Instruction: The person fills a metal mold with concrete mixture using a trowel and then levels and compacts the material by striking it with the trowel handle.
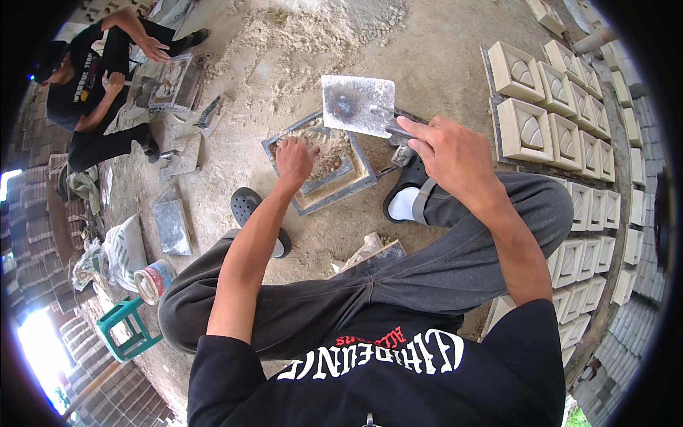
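In my right hand [455, 160], the fingers are wrapped round the handle of a trowel [363, 96]. Its flat, near-square metal blade is smeared pale and hangs over the far side of a mould frame [333, 199]. This dark-edged square frame lies tilted on the ground between my feet. Loose sandy mix [329, 158] fills its far part, while a dark inner ledge shows at the near right. My left hand [294, 160] presses down on the mix at the frame's left, fingers curled and their tips hidden.
Rows of pale patterned blocks [525, 132] line the right side. At upper left a co-worker [89, 85] crouches over another mould [176, 80]. A green stool [128, 329], a bucket [154, 280] and a white sack [125, 249] stand left. A sand heap [306, 35] lies ahead.
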`<move>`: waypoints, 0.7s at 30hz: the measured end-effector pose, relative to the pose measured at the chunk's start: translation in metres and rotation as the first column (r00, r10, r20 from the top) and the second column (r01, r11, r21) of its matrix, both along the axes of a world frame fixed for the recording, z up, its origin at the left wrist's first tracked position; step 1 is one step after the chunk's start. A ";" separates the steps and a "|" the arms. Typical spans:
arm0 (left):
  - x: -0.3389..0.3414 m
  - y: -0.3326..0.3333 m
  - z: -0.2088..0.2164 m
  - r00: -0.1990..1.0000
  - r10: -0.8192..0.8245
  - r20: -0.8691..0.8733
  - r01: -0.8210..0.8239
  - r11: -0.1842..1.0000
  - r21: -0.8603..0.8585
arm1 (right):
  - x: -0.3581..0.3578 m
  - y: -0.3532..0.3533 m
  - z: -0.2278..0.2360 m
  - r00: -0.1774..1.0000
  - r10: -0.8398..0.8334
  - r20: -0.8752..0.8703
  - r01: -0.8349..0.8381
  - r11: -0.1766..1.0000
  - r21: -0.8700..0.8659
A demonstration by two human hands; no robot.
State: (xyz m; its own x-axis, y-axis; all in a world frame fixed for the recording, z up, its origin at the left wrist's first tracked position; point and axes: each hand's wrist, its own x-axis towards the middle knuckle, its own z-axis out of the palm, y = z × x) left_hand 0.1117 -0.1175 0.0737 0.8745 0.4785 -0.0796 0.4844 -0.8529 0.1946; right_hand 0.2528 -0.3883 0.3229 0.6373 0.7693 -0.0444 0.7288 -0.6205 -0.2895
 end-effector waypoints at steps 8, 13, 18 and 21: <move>-0.009 0.018 -0.009 0.985 -0.099 0.143 0.122 0.979 -0.163 | 0.000 -0.001 0.001 1.000 0.000 0.007 0.000 1.000 -0.017; -0.011 0.024 -0.007 0.962 -0.185 0.200 0.218 0.962 -0.162 | 0.001 -0.001 -0.001 1.000 0.013 0.014 -0.013 1.000 0.020; -0.013 0.028 -0.002 0.914 -0.288 0.286 0.308 0.951 -0.025 | 0.002 -0.002 0.000 1.000 0.006 0.007 -0.006 1.000 0.005; -0.015 0.029 -0.001 0.918 -0.308 0.249 0.315 0.949 0.015 | 0.000 0.000 0.001 1.000 0.005 0.007 -0.006 1.000 0.004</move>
State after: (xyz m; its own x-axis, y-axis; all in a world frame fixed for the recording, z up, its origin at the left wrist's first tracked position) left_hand 0.0972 -0.0889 0.0722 0.9727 0.1792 0.1475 0.1294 -0.9462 0.2965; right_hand 0.2532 -0.3886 0.3236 0.6334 0.7730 -0.0375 0.7341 -0.6154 -0.2869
